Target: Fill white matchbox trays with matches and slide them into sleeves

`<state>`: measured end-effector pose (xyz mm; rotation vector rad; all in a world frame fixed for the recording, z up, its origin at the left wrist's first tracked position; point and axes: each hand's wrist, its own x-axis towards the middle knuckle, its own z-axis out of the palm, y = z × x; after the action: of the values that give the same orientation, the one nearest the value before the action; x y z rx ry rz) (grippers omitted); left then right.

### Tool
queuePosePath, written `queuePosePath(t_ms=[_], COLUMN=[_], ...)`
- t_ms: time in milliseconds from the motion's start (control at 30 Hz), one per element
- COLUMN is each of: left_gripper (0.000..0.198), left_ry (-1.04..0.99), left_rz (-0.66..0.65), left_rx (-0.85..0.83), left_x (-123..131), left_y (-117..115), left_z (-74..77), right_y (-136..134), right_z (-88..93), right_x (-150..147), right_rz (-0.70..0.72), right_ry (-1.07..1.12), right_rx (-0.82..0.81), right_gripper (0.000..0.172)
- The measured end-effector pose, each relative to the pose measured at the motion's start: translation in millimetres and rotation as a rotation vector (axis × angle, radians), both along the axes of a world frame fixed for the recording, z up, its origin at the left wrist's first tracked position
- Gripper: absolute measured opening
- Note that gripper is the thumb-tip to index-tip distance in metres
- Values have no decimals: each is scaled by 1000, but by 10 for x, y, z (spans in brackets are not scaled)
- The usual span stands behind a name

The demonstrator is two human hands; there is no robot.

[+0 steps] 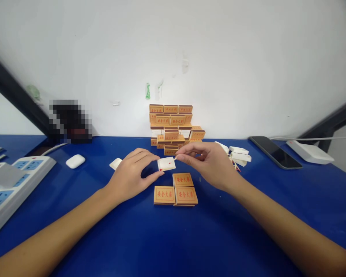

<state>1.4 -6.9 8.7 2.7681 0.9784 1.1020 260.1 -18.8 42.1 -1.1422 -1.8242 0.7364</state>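
Observation:
Between the thumb and index finger of my left hand (pixel 134 175) is the left end of a small white matchbox tray (pixel 165 164). Red match heads show at its near left corner and on its pale face. My right hand (pixel 209 163) pinches a thin matchstick (pixel 175 158) at the tray's right edge; most of the stick is hidden by the fingers. Just in front lie orange matchboxes (pixel 164 195) in a small cluster, labels up. Behind my hands rises a tiered stack of matchboxes (pixel 170 120), with matchsticks standing between some levels.
White trays (pixel 240 154) and loose matches lie right of my right hand. A pale piece (pixel 115 164) is partly behind my left hand. A phone (pixel 275 152) and white box (pixel 310 152) are far right; a white case (pixel 75 161) and power strip (pixel 17 184) are left.

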Motion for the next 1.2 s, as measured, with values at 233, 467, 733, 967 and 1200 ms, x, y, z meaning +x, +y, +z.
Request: queuePosePath(t_ms=[233,467,733,967,1200], left_gripper=[29,29,27,24,24], left_ry=[-70,-106,-53,-8,2], left_rz=[-18,-25,44,45,19], left_rx=[56,79,6,-90,-102], left_x=[21,45,-12,-22,-6], left_y=[-29,-47,9,44,28], left_z=[26,39,-9,-52,-52], right_y=[42,4,114,210,222], right_z=[-194,-227,24,-59,-343], right_x=[-181,-172,566,758,574], right_rz=[-47,-28,-119,-140,-115], right_ry=[73,31,-386,-625,-732], right_rx=[93,91,236,49,70], right_gripper=[2,5,19,20,16])
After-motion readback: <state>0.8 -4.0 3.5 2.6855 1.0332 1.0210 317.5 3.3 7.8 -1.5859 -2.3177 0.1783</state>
